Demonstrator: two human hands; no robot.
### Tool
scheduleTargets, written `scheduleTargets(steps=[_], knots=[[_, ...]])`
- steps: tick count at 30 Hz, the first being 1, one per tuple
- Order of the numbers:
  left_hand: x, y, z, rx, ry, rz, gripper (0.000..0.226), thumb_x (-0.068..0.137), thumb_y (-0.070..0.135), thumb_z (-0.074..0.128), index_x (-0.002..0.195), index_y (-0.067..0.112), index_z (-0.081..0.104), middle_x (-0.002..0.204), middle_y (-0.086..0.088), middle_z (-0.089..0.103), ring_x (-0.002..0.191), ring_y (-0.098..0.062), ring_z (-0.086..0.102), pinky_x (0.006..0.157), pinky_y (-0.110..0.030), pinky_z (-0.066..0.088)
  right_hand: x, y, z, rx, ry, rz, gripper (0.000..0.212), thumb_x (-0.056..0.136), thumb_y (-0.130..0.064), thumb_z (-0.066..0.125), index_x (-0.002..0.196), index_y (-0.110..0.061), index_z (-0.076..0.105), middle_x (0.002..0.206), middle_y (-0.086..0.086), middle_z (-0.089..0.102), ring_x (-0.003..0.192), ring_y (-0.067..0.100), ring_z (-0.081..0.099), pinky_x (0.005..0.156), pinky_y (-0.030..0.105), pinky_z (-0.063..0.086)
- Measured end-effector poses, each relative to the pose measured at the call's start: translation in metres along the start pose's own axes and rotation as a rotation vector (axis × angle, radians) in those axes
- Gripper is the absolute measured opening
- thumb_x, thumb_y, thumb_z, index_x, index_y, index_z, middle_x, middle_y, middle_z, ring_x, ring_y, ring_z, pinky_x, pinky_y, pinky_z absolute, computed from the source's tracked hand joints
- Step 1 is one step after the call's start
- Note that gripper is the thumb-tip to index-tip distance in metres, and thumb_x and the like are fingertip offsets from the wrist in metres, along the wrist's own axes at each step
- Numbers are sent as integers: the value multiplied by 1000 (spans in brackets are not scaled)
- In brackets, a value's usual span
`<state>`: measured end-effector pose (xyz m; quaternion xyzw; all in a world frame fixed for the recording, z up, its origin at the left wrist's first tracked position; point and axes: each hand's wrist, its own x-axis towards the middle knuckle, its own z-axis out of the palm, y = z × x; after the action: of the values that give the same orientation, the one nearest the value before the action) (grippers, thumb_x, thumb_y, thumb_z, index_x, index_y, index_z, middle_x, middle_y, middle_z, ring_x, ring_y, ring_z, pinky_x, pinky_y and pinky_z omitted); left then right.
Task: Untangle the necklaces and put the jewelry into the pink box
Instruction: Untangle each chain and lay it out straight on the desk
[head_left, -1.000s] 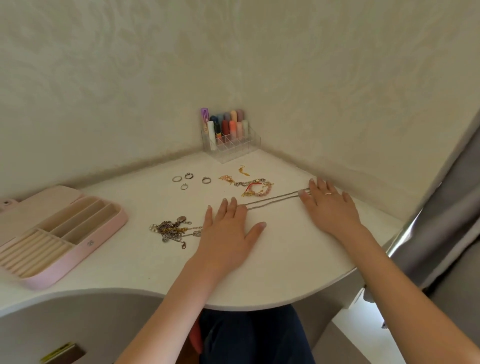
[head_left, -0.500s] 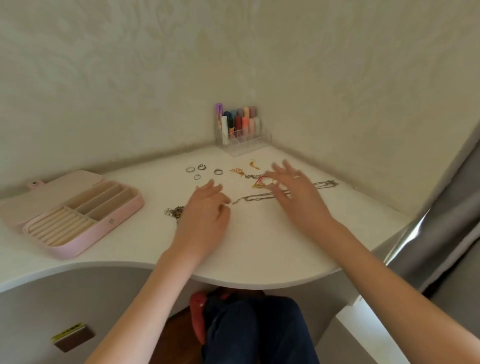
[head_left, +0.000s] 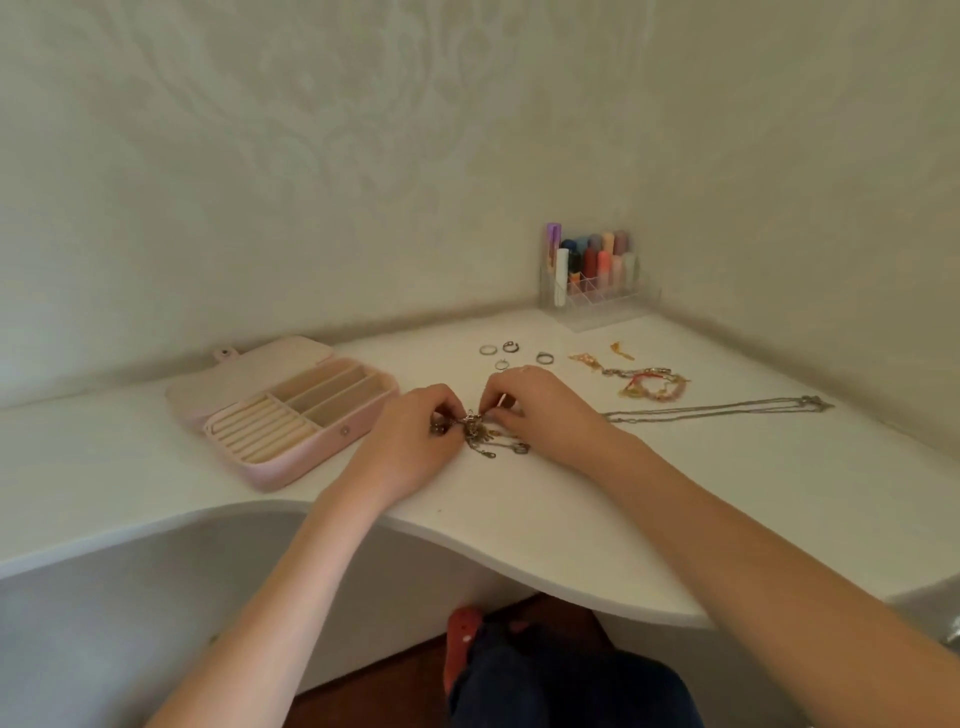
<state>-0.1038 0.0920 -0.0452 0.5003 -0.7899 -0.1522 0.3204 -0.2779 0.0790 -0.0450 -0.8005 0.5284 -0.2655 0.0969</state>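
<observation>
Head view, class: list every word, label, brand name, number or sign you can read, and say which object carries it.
No text can be read anywhere in this view.
Pink jewelry box: plain, with a snap button only and no lettering.
Tubes in the clear organizer: any print is too small and blurred to read.
Wall: an embossed pattern, no writing.
Rings and necklaces: no markings can be made out.

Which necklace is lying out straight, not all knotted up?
The long silver necklace, stretched out on the table to the right of both hands. The other chains are a tangled clump that the left hand and right hand are pinching.
</observation>
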Motion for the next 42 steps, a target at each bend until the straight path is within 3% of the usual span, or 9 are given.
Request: scheduleTargets(steps=[6, 10, 13, 16, 22, 28, 33, 37, 42], knots=[[-1, -8, 0, -41, 69, -32, 17, 76, 2, 58, 73, 19, 59, 73, 7, 62, 70, -12, 58, 59, -14, 39, -3, 0, -2, 404, 158, 81, 7, 87, -12, 65, 89, -15, 59, 78, -3, 67, 71, 6, 61, 65, 6, 42], [-3, -7, -1, -52, 78, -26, 19, 74, 0, 57, 74, 19, 60, 77, 8, 63, 76, -3, 57, 65, -16, 41, 0, -2, -9, 712, 265, 146, 9, 81, -9, 72, 88, -7, 68, 72, 3, 71, 64, 6, 64, 65, 14, 50], [2, 3, 2, -297, 68, -43, 19, 79, 3, 57, 90, 18, 56, 94, 10, 67, 91, 6, 57, 75, -9, 39, 1, -7, -12, 848, 270, 157, 3, 81, -10, 72, 83, -8, 70, 71, 4, 71, 64, 9, 65, 67, 19, 54], [9, 16, 9, -562, 48, -93, 10, 87, 12, 61, 96, 15, 58, 88, 1, 73, 76, 0, 64, 66, -12, 44, 2, -13, -12, 899, 243, 150, 3, 82, -10, 71, 81, -12, 70, 67, -3, 71, 65, 8, 64, 69, 19, 55], [16, 14, 11, -663, 134, -156, 7, 89, 11, 62, 86, 8, 67, 64, -4, 67, 56, -11, 63, 59, -23, 51, 3, -5, -21, 1087, 388, 289, 5, 88, -13, 64, 86, -11, 69, 71, 0, 68, 64, 6, 62, 69, 18, 54], [16, 10, 14, -496, 132, -98, 10, 88, 21, 63, 81, 17, 67, 66, 7, 57, 57, -3, 45, 55, -15, 36, 4, -3, -25, 1509, 389, 428, 9, 94, -12, 55, 89, -7, 60, 69, 4, 60, 64, 12, 66, 65, 22, 56], [18, 10, 13, -598, 161, -173, 11, 89, 14, 60, 79, 15, 64, 78, -5, 67, 68, -9, 61, 62, -23, 45, 4, 2, -26, 1535, 419, 490, 6, 95, -13, 55, 91, -10, 56, 67, 4, 56, 65, 14, 62, 65, 25, 55], [17, 11, 12, -608, 239, -148, 8, 85, 3, 54, 80, 1, 60, 89, -22, 65, 74, -16, 57, 65, -21, 44, 4, 1, -22, 1424, 394, 508, 5, 95, -11, 54, 91, -10, 56, 70, 5, 56, 69, 15, 64, 73, 27, 55], [17, 9, 14, -618, 218, -148, 15, 79, -1, 57, 70, 11, 52, 87, -22, 67, 77, -24, 62, 69, -32, 45, 3, -4, -22, 1541, 364, 483, 4, 96, -10, 53, 93, -8, 55, 70, 7, 55, 68, 17, 65, 67, 27, 58]])
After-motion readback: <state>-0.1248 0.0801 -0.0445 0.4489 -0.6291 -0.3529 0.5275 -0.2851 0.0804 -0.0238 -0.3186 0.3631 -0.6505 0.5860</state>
